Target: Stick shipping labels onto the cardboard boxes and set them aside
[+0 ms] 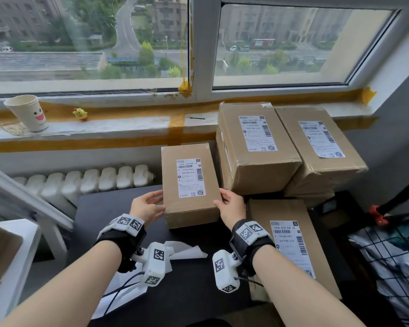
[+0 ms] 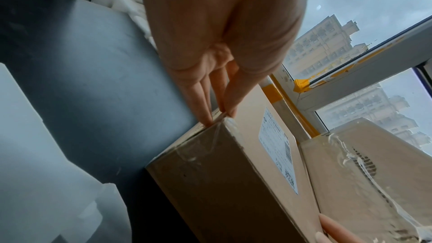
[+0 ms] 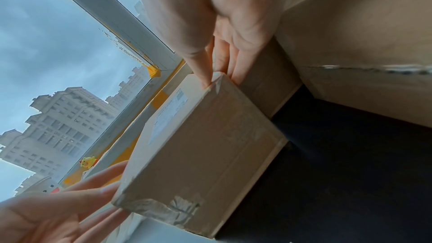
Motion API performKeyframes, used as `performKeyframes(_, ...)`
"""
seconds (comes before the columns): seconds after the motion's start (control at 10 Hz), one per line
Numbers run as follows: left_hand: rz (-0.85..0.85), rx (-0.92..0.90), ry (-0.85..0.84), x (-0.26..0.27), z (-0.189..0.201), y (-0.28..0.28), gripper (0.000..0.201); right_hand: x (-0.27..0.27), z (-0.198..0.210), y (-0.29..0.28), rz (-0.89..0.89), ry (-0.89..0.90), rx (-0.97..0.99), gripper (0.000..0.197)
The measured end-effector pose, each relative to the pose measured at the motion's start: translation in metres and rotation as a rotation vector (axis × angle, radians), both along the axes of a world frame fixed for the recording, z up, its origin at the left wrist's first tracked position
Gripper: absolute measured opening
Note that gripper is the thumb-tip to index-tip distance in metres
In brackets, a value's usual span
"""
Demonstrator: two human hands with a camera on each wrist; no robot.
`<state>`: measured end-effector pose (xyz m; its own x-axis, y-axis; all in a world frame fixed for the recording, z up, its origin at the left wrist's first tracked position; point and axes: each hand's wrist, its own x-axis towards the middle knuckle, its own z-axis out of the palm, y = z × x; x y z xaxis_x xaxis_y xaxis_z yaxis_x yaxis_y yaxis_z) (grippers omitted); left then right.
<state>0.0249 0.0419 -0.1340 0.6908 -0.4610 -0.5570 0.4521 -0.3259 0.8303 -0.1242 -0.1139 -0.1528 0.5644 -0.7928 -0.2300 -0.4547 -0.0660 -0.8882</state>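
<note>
A small cardboard box (image 1: pixel 170 166) with a white shipping label (image 1: pixel 191 178) stuck on its top face is held over the black table (image 1: pixel 194 291), left of the stacked boxes. My left hand (image 1: pixel 149 204) pinches its near left corner, thumb on top, fingers along the side. My right hand (image 1: pixel 229 205) grips the near right corner the same way. The left wrist view shows the left hand (image 2: pixel 219 115) at the taped corner of the box (image 2: pixel 210 173). In the right wrist view the right hand (image 3: pixel 219 80) pinches the box (image 3: pixel 210 145). Whether the box touches the table I cannot tell.
Two labelled boxes (image 1: pixel 257 147) (image 1: pixel 321 142) are stacked at the back right, and a flat labelled box (image 1: pixel 293 244) lies under my right forearm. White backing paper (image 1: pixel 187 250) lies near my wrists. A paper cup (image 1: pixel 27 113) and a yellow toy (image 1: pixel 80 114) stand on the sill. A wire basket (image 1: pixel 392 256) is on the right.
</note>
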Motion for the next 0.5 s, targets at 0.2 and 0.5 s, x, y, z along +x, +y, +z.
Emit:
performKeyframes(0.2,-0.032,0.092,-0.149,-0.005,-0.01,0.001,0.041,0.0,-0.001,0.0,0.005,0.04,-0.006,0.044)
performKeyframes(0.5,-0.363,0.425,-0.507,-0.033,-0.003,0.014,0.053,-0.019,0.01,0.018,-0.002,0.228,-0.062,0.055)
